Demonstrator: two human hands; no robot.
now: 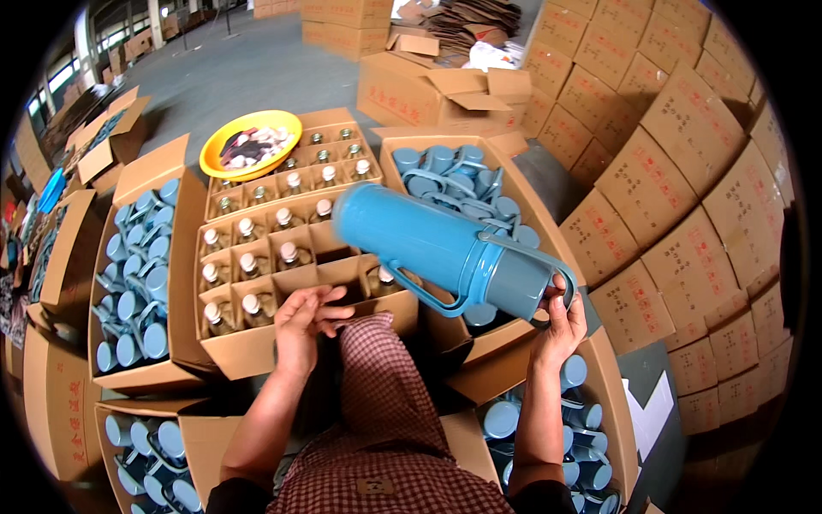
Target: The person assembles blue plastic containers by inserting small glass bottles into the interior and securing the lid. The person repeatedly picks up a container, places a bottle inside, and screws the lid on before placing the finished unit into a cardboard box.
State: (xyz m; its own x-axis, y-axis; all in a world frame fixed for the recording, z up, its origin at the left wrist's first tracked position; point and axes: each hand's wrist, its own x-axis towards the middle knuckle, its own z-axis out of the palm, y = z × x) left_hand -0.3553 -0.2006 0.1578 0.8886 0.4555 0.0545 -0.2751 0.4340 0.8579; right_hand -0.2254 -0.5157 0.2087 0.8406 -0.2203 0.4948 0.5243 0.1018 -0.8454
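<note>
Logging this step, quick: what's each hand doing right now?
Left hand: open, fingers curled over the divided carton, holding nothing.
Right hand: closed on the blue flask, held sideways.

We see the right hand [561, 321] gripping a blue vacuum flask [449, 248] by its base, held sideways above open cartons. The left hand [306, 321] rests, fingers loosely curled, at the divided carton [248, 347] of stoppered glass liners [250, 304], a yellow basin [224, 139] behind.
</note>
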